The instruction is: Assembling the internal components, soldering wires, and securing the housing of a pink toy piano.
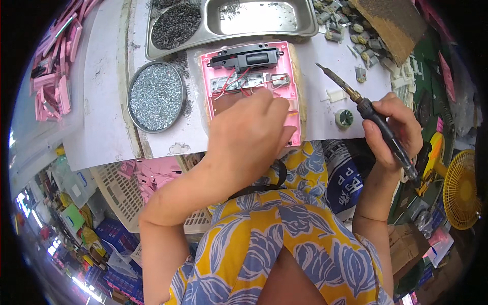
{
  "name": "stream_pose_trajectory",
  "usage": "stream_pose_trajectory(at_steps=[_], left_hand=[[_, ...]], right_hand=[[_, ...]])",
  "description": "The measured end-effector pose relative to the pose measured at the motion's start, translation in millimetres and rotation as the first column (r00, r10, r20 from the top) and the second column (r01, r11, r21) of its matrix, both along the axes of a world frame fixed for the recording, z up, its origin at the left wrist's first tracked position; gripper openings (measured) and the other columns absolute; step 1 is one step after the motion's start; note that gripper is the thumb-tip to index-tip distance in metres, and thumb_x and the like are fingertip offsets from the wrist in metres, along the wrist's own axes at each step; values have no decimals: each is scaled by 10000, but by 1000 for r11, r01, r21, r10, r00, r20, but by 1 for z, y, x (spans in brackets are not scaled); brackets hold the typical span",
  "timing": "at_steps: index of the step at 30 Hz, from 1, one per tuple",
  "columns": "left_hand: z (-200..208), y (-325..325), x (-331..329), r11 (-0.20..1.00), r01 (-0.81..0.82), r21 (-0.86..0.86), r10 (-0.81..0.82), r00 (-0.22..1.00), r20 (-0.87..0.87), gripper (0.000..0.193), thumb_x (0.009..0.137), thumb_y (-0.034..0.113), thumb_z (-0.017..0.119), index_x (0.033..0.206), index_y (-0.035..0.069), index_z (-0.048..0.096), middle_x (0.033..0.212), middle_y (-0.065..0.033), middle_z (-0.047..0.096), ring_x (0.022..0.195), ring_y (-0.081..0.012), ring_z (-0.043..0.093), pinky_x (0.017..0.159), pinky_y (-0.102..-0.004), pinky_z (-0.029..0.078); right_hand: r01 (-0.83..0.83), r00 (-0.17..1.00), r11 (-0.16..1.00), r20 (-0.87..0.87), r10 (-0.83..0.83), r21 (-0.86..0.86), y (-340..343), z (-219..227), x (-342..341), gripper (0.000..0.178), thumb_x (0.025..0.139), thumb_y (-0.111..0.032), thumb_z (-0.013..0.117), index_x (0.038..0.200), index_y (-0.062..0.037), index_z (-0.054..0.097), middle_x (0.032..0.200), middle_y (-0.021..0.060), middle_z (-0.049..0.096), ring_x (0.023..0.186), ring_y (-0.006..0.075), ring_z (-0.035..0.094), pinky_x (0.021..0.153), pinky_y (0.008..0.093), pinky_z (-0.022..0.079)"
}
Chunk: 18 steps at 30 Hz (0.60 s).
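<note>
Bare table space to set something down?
Widest: white tabletop between the pink parts pile and round dish. Narrower: between the pink housing and green spool. Crowded: upper right, with metal-cased parts and cardboard; the housing, under the left hand.

Screws (156, 96) left of the casing (291, 61) (tray (254, 23) behind both)

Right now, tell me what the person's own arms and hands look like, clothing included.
The left hand and right hand are bare, with no gloves. Both forearms are uncovered too. The short sleeves end above the elbows. They match the yellow top, printed with large blue-grey leaf shapes outlined in white.
</note>
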<state>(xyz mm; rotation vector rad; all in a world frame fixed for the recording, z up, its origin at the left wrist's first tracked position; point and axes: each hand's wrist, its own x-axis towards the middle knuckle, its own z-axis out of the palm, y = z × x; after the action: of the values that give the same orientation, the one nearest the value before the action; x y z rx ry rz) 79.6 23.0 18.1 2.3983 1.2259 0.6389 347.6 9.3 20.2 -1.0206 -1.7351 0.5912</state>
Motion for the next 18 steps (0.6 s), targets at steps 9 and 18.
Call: stream_pose_trajectory(at_steps=[9, 18], left_hand=[[-7, 18, -18, 927, 124, -355, -9, 951, 308, 66, 834, 29, 748, 889, 5, 721, 859, -88, 688, 732, -218, 678, 640, -335, 547], [-13, 16, -26, 695, 54, -716, 278, 899, 338, 97, 907, 10, 746, 993, -26, 719, 832, -33, 721, 665, -57, 643, 611, -198, 522]], right_hand=[[203, 920, 938, -273, -281, -279, -29, 3, -5, 431, 831, -55, 779, 1220, 82, 654, 1019, 158, 726, 829, 173, 698, 760, 273, 556], [-64, 995, 984, -86, 50, -167, 11, -29, -95, 557, 783, 76, 728, 1309, -101, 677, 1084, 110, 664, 889, 226, 676, 762, 315, 553]])
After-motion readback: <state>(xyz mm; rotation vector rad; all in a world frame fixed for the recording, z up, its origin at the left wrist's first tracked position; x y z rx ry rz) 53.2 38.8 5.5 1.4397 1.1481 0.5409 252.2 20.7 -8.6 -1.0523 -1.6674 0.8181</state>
